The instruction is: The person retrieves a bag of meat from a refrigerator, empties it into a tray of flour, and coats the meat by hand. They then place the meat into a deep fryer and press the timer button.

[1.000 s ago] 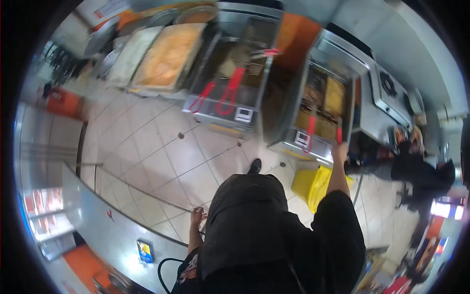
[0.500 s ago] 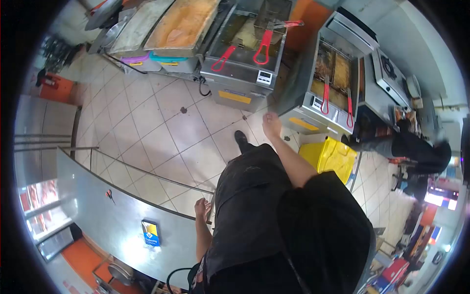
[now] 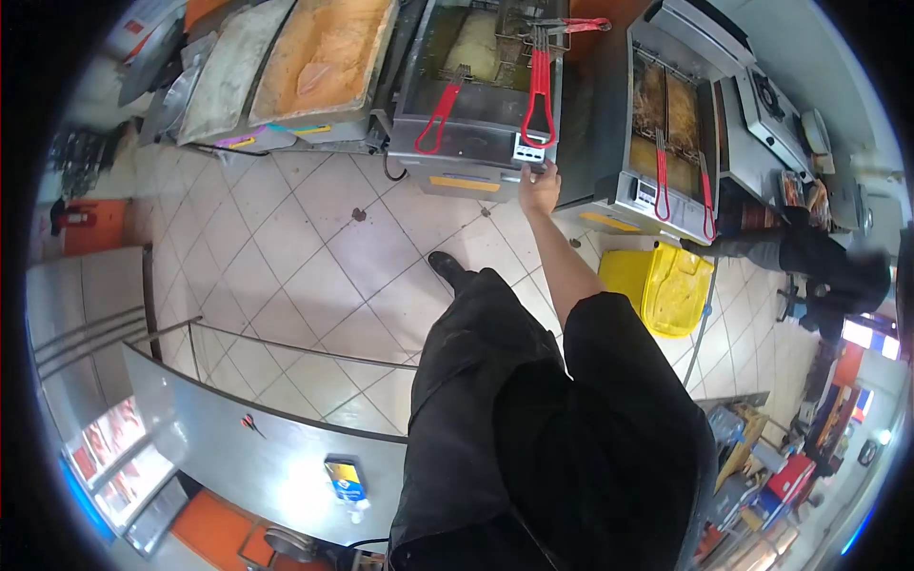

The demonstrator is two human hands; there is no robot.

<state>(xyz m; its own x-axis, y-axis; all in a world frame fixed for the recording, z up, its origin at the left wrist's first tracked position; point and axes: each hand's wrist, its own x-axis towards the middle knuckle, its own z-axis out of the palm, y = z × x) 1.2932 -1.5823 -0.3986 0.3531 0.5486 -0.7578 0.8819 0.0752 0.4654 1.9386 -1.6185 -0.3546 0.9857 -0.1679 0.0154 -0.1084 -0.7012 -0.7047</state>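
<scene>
My right hand [image 3: 540, 188] reaches forward to the front of the nearer deep fryer [image 3: 461, 164]. Its fingertips are at the lower edge of the small white control panel [image 3: 530, 148], with fingers apart and nothing held. Whether they press a button I cannot make out. Just above the hand, a red-handled fry basket [image 3: 539, 100] hangs over the fryer's front edge. To its left is a second red basket handle [image 3: 439, 122]. Pale food [image 3: 476, 46] shows in the fryer's oil. My left hand is out of view.
A second fryer [image 3: 624, 195] with red-handled baskets stands to the right, near a yellow bin [image 3: 678, 290]. At left are trays, one with orange breading [image 3: 328, 57]. A steel table [image 3: 205, 409] holds scissors [image 3: 250, 424] and a blue-yellow box [image 3: 345, 481]. Another person [image 3: 828, 262] is at far right.
My right hand has moved forward from above the floor to the fryer's control panel. My left hand, beside the steel table before, has gone out of view. The fryers appear closer.
</scene>
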